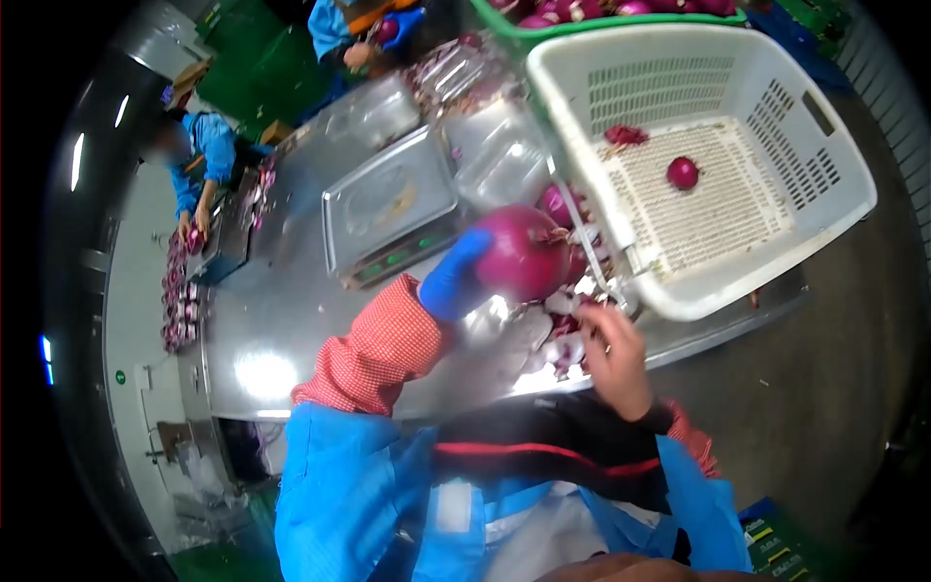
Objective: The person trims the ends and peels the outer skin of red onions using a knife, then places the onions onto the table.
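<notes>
My left hand (454, 278), in a blue glove, is closed round a large red onion (524, 254) above the metal table. Bare and to the right, my right hand (616, 357) has its fingers curled and pinched near a heap of onion skins and scraps (564, 339); what lies between the fingertips is too small to name. A thin metal strip (593, 260) runs just beyond those fingertips, beside the white basket. Partly behind the held onion, another red onion (558, 206) rests among scraps.
A white basket (669, 291) at the right holds one onion (683, 174) and loose skin. Metal trays (388, 199) and clear containers (502, 160) stand beyond my left hand. A green crate (553, 34) of onions is behind. Co-workers (208, 145) handle onions at the upper left and top.
</notes>
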